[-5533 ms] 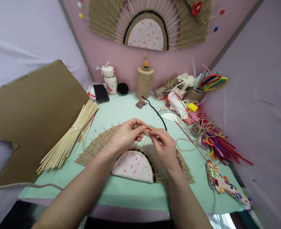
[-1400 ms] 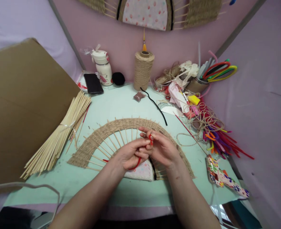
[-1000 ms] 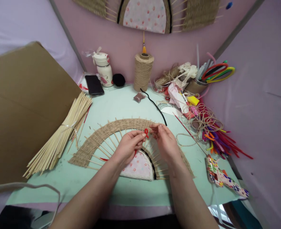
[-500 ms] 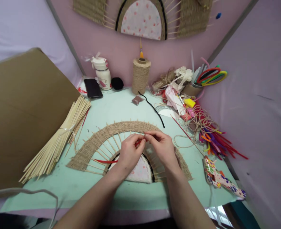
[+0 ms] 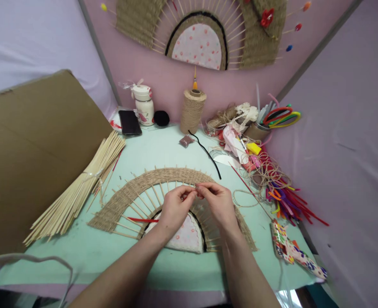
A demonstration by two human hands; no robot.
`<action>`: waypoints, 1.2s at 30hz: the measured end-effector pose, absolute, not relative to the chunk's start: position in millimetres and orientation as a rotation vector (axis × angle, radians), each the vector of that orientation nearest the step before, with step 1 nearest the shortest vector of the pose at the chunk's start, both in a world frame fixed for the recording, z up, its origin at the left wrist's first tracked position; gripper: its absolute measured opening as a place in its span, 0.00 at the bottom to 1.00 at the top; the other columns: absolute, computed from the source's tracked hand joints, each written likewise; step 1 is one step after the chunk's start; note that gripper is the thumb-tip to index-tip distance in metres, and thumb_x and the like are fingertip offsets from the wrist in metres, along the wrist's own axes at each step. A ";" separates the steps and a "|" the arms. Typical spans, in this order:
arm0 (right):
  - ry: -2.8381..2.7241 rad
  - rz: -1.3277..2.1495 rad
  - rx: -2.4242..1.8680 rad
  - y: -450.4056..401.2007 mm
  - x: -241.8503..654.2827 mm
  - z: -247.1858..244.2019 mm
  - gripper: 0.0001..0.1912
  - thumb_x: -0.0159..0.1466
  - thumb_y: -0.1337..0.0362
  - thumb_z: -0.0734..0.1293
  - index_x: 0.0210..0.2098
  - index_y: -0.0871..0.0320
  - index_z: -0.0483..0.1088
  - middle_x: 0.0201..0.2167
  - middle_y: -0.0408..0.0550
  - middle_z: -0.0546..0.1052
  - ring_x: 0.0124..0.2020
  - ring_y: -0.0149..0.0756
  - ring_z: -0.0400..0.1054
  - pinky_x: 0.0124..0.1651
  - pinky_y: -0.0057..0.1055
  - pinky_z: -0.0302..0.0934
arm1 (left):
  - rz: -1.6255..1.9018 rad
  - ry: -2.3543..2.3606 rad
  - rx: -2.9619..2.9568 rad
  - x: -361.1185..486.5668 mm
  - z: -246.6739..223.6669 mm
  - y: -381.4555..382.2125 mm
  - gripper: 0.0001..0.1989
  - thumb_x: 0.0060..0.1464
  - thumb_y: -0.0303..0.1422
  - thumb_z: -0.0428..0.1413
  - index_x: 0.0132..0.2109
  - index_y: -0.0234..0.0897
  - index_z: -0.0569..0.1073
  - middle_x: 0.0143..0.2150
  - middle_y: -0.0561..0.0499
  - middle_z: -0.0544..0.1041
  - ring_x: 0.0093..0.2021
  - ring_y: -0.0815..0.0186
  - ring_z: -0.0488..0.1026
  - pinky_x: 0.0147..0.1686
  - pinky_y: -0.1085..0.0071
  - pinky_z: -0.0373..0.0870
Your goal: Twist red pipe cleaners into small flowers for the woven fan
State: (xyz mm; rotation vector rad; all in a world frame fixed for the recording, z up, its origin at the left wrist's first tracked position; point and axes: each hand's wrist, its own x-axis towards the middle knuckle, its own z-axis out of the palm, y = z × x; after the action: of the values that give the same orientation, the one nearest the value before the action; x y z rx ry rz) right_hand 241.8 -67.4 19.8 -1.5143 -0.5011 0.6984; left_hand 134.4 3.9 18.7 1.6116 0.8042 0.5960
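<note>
A half-round woven fan piece (image 5: 134, 190) of jute twine and wooden skewers lies on the mint-green table (image 5: 163, 147), with a floral cloth semicircle (image 5: 185, 233) edged in black at its centre. My left hand (image 5: 175, 208) and my right hand (image 5: 217, 204) meet above its middle, fingertips pinched together on a red pipe cleaner. The pipe cleaner's long tail (image 5: 142, 220) trails left from under my left hand across the skewers. The part between my fingertips is mostly hidden.
A skewer bundle (image 5: 80, 190) and a cardboard sheet (image 5: 31, 145) lie at the left. At the back stand a twine spool (image 5: 192, 110), a phone (image 5: 129, 122) and a small bottle (image 5: 143, 106). Pipe cleaners (image 5: 288, 199), loose twine and a patterned glue gun (image 5: 296, 254) crowd the right. A finished fan (image 5: 202, 32) hangs on the wall.
Both hands twisted the red pipe cleaner, which showed a small loop a second ago; now the loop is hidden between the fingertips. The camera view tilted upward a little.
</note>
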 end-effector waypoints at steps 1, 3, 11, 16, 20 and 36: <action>-0.493 0.711 -1.506 -67.1 241.8 19.1 0.07 0.51 0.60 0.72 0.27 0.58 0.78 0.22 0.44 0.76 0.26 0.33 0.67 0.34 0.31 0.63 | 0.583 0.803 1.571 134.5 17.8 4.3 0.08 0.53 0.34 0.55 0.33 0.36 0.78 0.33 0.49 0.80 0.34 0.65 0.74 0.36 0.71 0.67; -0.469 0.738 -1.489 -66.9 242.0 16.5 0.08 0.50 0.59 0.73 0.27 0.58 0.78 0.22 0.44 0.76 0.26 0.33 0.67 0.34 0.32 0.63 | 0.552 0.794 1.503 134.7 15.9 5.5 0.09 0.52 0.35 0.56 0.33 0.35 0.77 0.32 0.49 0.80 0.33 0.65 0.74 0.36 0.71 0.67; -0.538 0.676 -1.559 -75.7 252.5 10.6 0.18 0.59 0.50 0.67 0.36 0.58 0.76 0.34 0.48 0.79 0.33 0.35 0.69 0.38 0.32 0.61 | 0.700 0.818 1.911 131.2 16.3 5.1 0.07 0.55 0.32 0.54 0.33 0.37 0.76 0.32 0.49 0.78 0.33 0.66 0.72 0.36 0.71 0.65; -0.669 0.656 -1.685 -81.9 253.5 15.6 0.13 0.56 0.54 0.70 0.30 0.58 0.75 0.29 0.46 0.78 0.32 0.35 0.69 0.38 0.32 0.61 | 0.734 0.728 2.200 130.2 13.3 -1.4 0.08 0.58 0.30 0.51 0.34 0.37 0.75 0.31 0.49 0.76 0.33 0.65 0.71 0.36 0.70 0.64; -0.688 0.665 -1.735 -82.8 253.2 13.4 0.12 0.56 0.55 0.70 0.30 0.58 0.76 0.29 0.46 0.78 0.31 0.36 0.69 0.37 0.32 0.61 | 0.726 0.708 2.263 130.1 10.1 -4.1 0.09 0.60 0.30 0.50 0.36 0.37 0.74 0.32 0.48 0.76 0.35 0.64 0.71 0.37 0.69 0.64; -0.681 0.809 -1.687 -80.5 254.2 12.7 0.14 0.56 0.53 0.69 0.27 0.58 0.74 0.21 0.41 0.72 0.23 0.30 0.62 0.30 0.29 0.56 | 0.608 0.747 2.120 130.9 11.4 -0.5 0.09 0.59 0.31 0.50 0.35 0.38 0.74 0.34 0.48 0.76 0.36 0.64 0.70 0.38 0.69 0.63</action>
State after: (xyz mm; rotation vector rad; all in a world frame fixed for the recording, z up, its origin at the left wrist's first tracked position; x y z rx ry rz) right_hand 254.2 -80.5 12.7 -1.6867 -0.6809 0.8091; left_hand 130.9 -0.5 11.4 2.1200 0.7475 0.6083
